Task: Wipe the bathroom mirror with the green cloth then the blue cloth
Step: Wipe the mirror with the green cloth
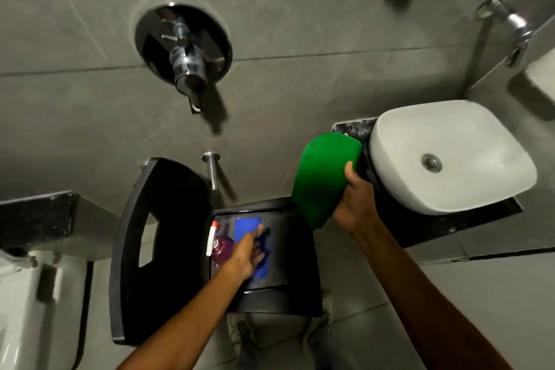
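My right hand (356, 207) grips a folded green cloth (322, 177) and holds it in the air between a black chair and the sink. On the seat of the black chair (168, 237) lies the blue cloth (247, 230). My left hand (246, 252) is down on the blue cloth, fingers curled around its lower part. Beside it lies a spray bottle (220, 246) with purple liquid and a white nozzle. The mirror is not in view.
A white basin (444, 156) sits on a dark counter (450, 225) at the right, with a wall tap (510, 24) above it. A shower mixer (183, 48) and a spout (211, 168) stick out of the grey tiled wall. A white toilet (33, 303) stands at the lower left.
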Demonstrator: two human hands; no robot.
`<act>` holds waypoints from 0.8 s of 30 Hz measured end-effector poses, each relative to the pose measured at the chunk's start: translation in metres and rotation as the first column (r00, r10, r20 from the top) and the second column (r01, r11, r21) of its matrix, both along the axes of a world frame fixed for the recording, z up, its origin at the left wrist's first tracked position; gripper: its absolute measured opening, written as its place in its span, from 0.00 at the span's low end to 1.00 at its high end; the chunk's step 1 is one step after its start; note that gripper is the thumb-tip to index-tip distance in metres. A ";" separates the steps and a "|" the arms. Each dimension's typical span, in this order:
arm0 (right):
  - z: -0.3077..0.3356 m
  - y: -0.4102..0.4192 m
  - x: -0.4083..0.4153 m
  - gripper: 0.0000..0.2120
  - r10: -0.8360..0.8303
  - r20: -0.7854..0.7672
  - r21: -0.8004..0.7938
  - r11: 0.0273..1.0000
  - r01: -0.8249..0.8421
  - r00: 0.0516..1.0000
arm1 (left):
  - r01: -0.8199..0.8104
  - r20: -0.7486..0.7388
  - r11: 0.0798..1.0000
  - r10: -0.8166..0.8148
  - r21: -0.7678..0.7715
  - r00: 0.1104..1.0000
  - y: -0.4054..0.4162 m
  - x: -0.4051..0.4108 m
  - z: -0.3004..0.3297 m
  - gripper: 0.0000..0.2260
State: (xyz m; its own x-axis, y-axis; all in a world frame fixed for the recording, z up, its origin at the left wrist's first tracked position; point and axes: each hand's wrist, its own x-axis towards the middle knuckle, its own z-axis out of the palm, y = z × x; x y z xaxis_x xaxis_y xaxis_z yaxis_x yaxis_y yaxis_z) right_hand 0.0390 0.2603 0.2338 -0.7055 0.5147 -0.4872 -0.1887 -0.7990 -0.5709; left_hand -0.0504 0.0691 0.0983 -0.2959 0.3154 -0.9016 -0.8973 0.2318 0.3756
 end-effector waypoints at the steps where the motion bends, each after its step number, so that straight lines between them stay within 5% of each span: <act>1: 0.008 0.002 -0.002 0.25 -0.003 -0.018 0.003 1.000 0.003 1.000 | 0.033 0.034 0.988 -0.039 0.149 0.999 0.019 -0.006 0.020 0.20; 4: 0.045 0.017 -0.002 0.27 -0.046 -0.108 0.020 0.999 0.049 0.993 | 0.107 -0.006 0.844 -0.122 0.526 0.993 0.082 -0.035 0.101 0.25; 6: 0.073 0.030 0.000 0.26 -0.080 -0.179 0.039 0.995 0.089 0.981 | 0.285 -0.150 0.741 -0.245 0.608 0.958 0.113 -0.048 0.161 0.22; 10: 0.137 0.075 0.011 0.33 -0.198 -0.260 0.157 0.957 0.243 0.945 | 0.589 -0.490 0.668 -0.365 0.455 0.792 0.165 -0.048 0.261 0.19; 15: 0.191 0.120 0.020 0.35 -0.334 -0.319 0.186 0.895 0.404 0.887 | 0.735 -0.674 0.609 -0.411 0.298 0.614 0.225 -0.009 0.344 0.07; 17: 0.218 0.145 0.020 0.36 -0.410 -0.391 0.125 0.864 0.488 0.824 | 0.774 -0.856 0.632 -0.377 0.042 0.354 0.250 0.008 0.381 0.13; 20: 0.273 0.193 0.018 0.31 -0.466 -0.479 0.057 0.829 0.556 0.744 | 0.565 -0.923 0.731 -0.276 -0.383 -0.269 0.286 0.010 0.448 0.26; 24: 0.369 0.257 0.011 0.25 -0.491 -0.524 0.158 0.747 0.646 0.696 | 0.413 -0.789 0.855 0.006 -0.315 -0.614 0.325 -0.014 0.570 0.25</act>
